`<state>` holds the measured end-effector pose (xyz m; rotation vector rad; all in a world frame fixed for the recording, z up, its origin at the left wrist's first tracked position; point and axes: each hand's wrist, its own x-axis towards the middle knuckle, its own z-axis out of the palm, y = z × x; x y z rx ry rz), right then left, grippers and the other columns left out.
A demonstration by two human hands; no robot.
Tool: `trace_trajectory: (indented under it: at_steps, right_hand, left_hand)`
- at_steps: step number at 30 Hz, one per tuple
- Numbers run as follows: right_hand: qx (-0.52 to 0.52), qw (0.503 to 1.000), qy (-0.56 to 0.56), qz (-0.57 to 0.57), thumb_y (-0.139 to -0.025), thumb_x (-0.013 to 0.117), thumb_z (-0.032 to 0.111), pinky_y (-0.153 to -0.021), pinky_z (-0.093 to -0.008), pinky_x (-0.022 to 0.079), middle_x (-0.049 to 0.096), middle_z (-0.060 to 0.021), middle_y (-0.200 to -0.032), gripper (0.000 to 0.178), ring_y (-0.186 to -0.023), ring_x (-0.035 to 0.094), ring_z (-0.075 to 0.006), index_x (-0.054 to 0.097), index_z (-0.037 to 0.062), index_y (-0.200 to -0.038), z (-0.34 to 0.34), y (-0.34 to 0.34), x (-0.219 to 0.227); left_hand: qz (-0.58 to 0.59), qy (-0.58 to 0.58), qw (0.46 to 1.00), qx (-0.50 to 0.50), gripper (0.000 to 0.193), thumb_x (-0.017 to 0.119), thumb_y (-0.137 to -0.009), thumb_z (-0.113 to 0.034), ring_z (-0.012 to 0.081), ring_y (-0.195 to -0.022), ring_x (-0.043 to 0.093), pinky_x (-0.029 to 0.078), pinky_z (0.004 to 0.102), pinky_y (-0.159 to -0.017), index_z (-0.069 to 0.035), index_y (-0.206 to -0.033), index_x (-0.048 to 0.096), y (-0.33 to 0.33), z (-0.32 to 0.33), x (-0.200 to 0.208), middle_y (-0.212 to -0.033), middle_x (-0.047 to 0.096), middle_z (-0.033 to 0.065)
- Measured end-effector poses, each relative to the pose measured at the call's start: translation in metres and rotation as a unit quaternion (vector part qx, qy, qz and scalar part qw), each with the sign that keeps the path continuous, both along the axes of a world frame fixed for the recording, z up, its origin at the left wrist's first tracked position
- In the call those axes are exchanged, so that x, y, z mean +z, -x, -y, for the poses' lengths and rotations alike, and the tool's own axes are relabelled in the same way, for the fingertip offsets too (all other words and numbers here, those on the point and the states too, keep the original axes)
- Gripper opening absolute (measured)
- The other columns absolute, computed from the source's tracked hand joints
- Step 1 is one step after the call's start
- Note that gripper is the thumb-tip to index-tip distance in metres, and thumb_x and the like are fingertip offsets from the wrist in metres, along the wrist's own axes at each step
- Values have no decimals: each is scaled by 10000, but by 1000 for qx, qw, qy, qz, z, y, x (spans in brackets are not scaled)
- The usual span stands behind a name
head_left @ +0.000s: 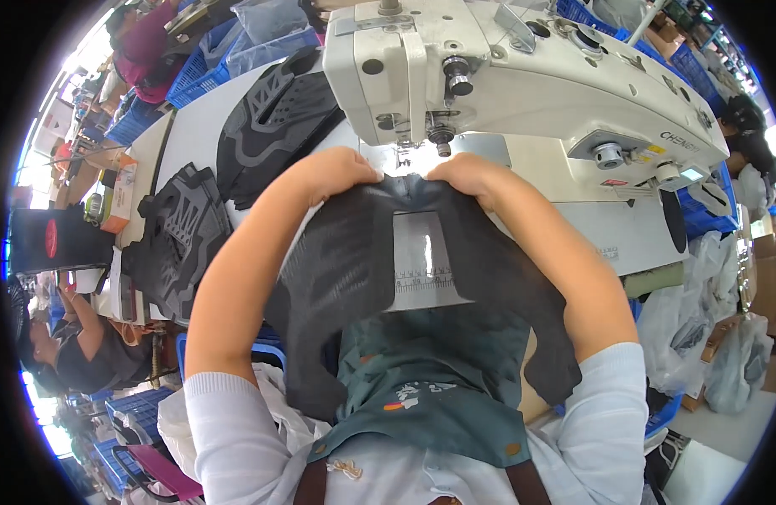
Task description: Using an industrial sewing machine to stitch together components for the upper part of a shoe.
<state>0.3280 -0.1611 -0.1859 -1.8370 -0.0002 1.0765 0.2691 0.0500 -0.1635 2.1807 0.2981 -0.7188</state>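
A black shoe upper (329,257) spreads flat in front of me, its far edge at the needle area of a white sewing machine (531,93). My left hand (344,172) pinches that far edge just left of the presser foot (405,156). On the other side, my right hand (465,175) grips the same edge, fingers closed. Through the opening in the upper shows the metal plate with a ruler scale (423,252). The two sides of the upper hang over the table's near edge towards my green apron (438,370). Most fingertips are hidden under the material.
Stacks of black and grey patterned shoe uppers (266,126) lie on the table left of the machine, another pile (182,227) nearer me. Blue crates (198,76) stand behind. Plastic bags (682,311) fill the right side. A co-worker (85,345) sits at the left.
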Motion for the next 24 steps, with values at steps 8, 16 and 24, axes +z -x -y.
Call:
trace_trajectory:
  at_steps: [8,16,24]
  right_hand:
    - [89,978,92,166,-822,489,233,-816,-386,426,630,-205,-1008,307,-922,587,-306,652,4,-946,-5,-13,19]
    - [130,902,130,391,-779,476,250,-784,-435,451,621,-248,-895,312,-882,584,-397,648,6,-867,-2,-12,-11]
    - [165,905,156,360,-807,437,224,-794,-433,448,630,-208,-955,294,-916,580,-383,652,42,-890,-4,-21,-19]
  left_hand:
    - [133,48,989,45,390,684,-761,-137,175,-949,549,421,283,-853,-3,-1118,601,-25,-1,-8,-1057,634,108]
    - [184,-21,983,16,386,623,-805,-217,274,-948,600,450,336,-827,-11,-1130,588,-19,-2,-17,-1049,636,174]
    - [216,-44,975,17,369,618,-792,-272,347,-928,604,455,367,-818,14,-1025,631,-25,-9,-50,-992,640,219]
